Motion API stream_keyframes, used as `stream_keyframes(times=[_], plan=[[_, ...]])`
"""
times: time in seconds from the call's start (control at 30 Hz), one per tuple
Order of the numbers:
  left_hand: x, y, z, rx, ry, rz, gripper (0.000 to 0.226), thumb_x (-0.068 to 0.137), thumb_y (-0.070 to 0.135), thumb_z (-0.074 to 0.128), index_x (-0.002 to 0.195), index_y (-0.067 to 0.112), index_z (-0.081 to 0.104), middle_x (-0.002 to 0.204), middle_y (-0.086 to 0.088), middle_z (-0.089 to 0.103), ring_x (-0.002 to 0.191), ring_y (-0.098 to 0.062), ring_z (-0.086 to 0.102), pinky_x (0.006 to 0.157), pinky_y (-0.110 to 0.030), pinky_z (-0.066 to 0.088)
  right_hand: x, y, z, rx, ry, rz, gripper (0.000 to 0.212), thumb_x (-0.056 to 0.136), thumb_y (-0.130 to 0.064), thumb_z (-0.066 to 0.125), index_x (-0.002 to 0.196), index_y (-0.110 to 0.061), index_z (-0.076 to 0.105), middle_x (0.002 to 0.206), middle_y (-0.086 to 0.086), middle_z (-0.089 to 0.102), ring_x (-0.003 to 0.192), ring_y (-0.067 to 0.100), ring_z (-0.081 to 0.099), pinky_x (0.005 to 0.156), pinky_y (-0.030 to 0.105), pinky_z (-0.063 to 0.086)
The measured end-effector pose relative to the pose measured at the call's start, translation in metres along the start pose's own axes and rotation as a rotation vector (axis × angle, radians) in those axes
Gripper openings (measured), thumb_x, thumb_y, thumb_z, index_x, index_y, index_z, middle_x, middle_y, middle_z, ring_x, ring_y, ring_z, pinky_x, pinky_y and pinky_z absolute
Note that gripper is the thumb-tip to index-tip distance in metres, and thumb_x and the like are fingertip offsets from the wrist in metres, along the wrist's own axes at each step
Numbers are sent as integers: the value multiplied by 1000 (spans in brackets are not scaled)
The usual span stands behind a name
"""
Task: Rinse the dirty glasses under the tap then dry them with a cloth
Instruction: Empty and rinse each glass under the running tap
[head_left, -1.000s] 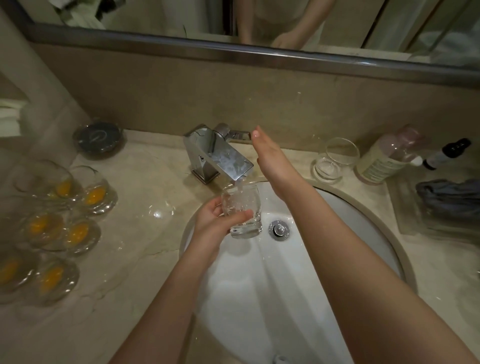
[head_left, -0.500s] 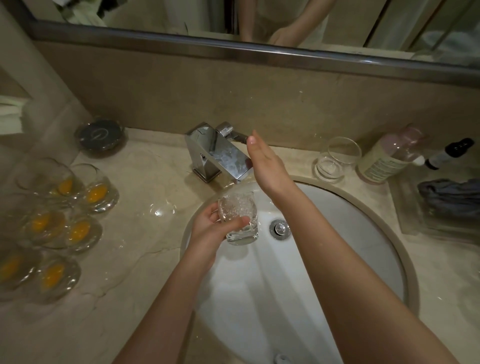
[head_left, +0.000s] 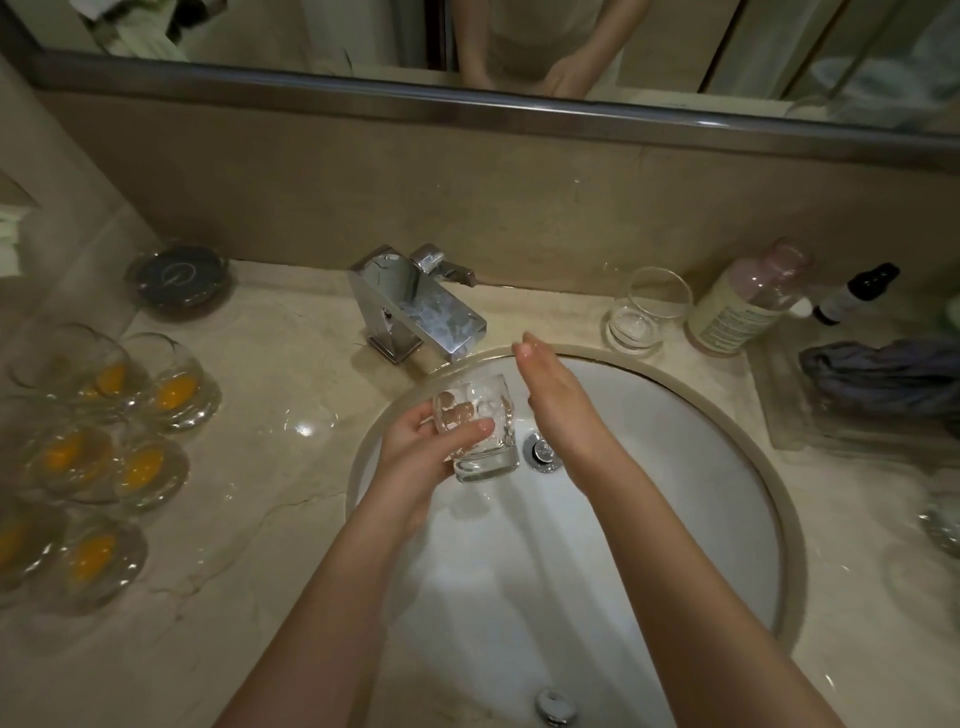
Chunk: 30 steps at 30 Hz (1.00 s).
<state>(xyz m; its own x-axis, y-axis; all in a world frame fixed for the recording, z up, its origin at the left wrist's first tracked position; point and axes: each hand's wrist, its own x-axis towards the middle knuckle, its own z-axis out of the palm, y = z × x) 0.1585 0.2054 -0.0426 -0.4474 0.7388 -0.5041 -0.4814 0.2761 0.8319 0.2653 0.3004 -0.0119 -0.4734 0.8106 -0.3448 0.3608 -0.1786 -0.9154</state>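
While the left hand grips a clear tumbler over the white sink basin, fingers and thumb curled round its wall, the rest of the counter spreads to either side of that basin. Far to the basin's left, a cluster of dirty glasses with yellow residue in their bottoms stands on the marble countertop, and behind them, near the wall, sits a round dark dish. At the basin's back rim stands the chrome tap, its spout reaching over the edge; the held tumbler is just below and in front of the spout, tilted, above the basin's drain plug. Right of the tumbler, the right hand hovers over the basin with fingers straight and together, holding nothing, close beside the glass; whether it touches it cannot be told. Behind the basin's right rim stands a clean empty glass, then a pinkish bottle and a small dark dropper bottle. Farthest right of the basin, a grey cloth lies in a clear tray
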Motion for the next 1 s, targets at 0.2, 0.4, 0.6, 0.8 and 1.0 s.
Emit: stream_keyframes(times=[0.2, 0.4, 0.6, 0.8, 1.0], plan=[[-1, 4, 12, 99, -55, -170, 46, 78, 22, 80, 118, 9, 62, 90, -7, 73, 77, -20, 72, 71, -34, 59, -16, 35, -4, -11, -79, 171, 45, 100, -50, 39, 125, -16, 54, 126, 3, 59, 115, 21, 58, 105, 46, 44], [-6, 3, 30, 100, -155, -462, 27, 85, 33, 71, 94, 8, 64, 74, -9, 74, 67, -23, 73, 70, -40, 61, -9, 50, -23, -8, -77, 405, 82, 76, -73, 49, 119, -4, 59, 108, 15, 68, 84, 27, 73, 75, 35, 61], [2, -7, 50, 88, -71, -311, 48, 75, 23, 82, 114, 3, 63, 93, -12, 70, 72, -21, 72, 61, -32, 60, -6, 49, -42, 33, -14, 339, 51, 93, -52, 52, 116, -7, 59, 111, 12, 66, 98, 29, 68, 84, 42, 57], [13, -8, 73, 196, 62, 40, 81, 44, 12, 93, 115, 24, 56, 110, 0, 58, 91, -12, 62, 81, -27, 52, 9, 42, -73, 117, 399, 154, 45, 89, -30, 68, 126, -10, 53, 120, 5, 61, 110, 23, 60, 102, 42, 45], [24, -2, 82, 363, 86, 267, 80, 38, 19, 89, 104, 40, 51, 113, 6, 57, 94, -4, 61, 82, -22, 51, 50, 40, -99, -7, 569, 29, 79, 81, -32, 77, 143, -6, 36, 142, 11, 46, 128, 24, 46, 107, 36, 37]])
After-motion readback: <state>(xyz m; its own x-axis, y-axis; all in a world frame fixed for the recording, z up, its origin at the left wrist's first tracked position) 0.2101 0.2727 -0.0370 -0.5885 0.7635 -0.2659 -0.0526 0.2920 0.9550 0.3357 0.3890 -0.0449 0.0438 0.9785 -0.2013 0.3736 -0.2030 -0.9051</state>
